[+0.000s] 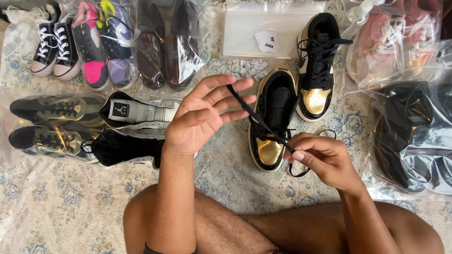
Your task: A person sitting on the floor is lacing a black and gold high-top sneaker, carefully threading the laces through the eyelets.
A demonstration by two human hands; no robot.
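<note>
Bare knees sit nearest the lens. Right hand (325, 157) pinches the black shoelace (256, 117) closed between thumb and fingers; left hand (202, 115) is spread, the lace draped over its fingers. Lace runs taut above the black-and-gold sneaker (273, 117) on the rug (56, 207). Judged light, limp, slightly slick: grip near the ends.

Left grip (205, 115) splayed, right grip (320, 157) apparently pinched
</note>
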